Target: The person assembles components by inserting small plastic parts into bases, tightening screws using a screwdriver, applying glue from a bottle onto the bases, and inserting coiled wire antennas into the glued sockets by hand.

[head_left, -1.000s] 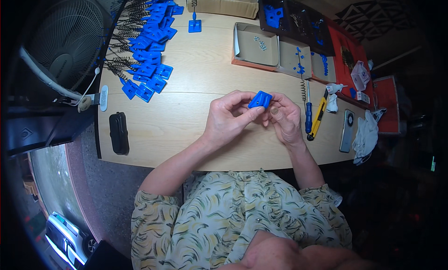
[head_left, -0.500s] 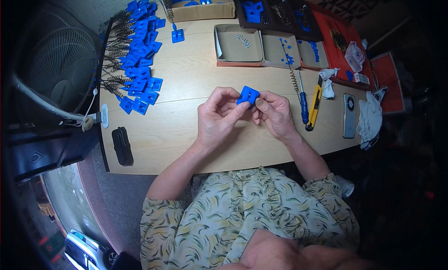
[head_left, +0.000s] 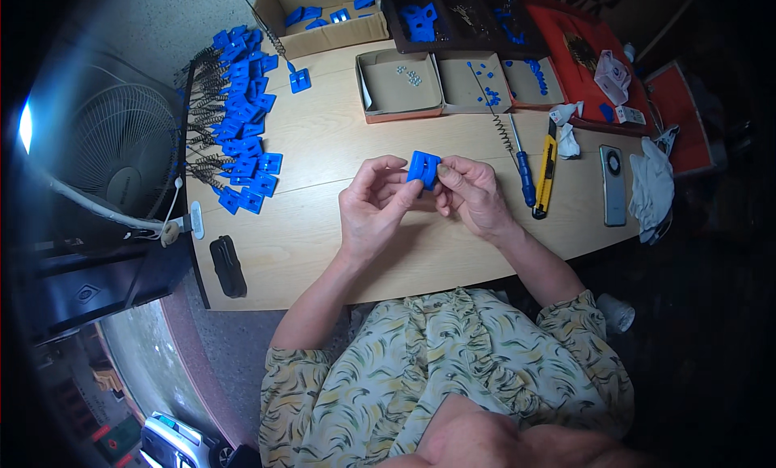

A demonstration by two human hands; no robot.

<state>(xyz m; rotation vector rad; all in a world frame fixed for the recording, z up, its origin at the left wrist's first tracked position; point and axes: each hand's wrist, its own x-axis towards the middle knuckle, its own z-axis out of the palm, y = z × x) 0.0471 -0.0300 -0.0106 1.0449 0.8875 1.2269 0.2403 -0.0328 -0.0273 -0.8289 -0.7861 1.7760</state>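
A small square blue plastic part (head_left: 423, 166) with a slot in its face is held up over the middle of the table. My left hand (head_left: 373, 205) grips it from the left, thumb on its lower edge and fingers curled behind. From the right, my right hand (head_left: 477, 197) pinches its edge between thumb and fingers. What lies behind the part is hidden by the fingers. To the right of my right hand lie a blue-handled screwdriver (head_left: 525, 177), a dark coil spring (head_left: 503, 132) on a thin rod, and a yellow utility knife (head_left: 546, 177).
A heap of blue plastic bases with springs (head_left: 249, 108) lines the left side; one more base (head_left: 300, 81) stands apart. Farther back are a cardboard box (head_left: 347, 33), shallow trays (head_left: 398, 104) of small parts and a dark divided tray (head_left: 453, 44). A phone (head_left: 613, 185) and black case (head_left: 227, 266) lie near the edges.
The whole view has shifted slightly, so the table things appear displaced. The blue part is turned a little in my fingers, its face more upright. Both hands keep their hold.
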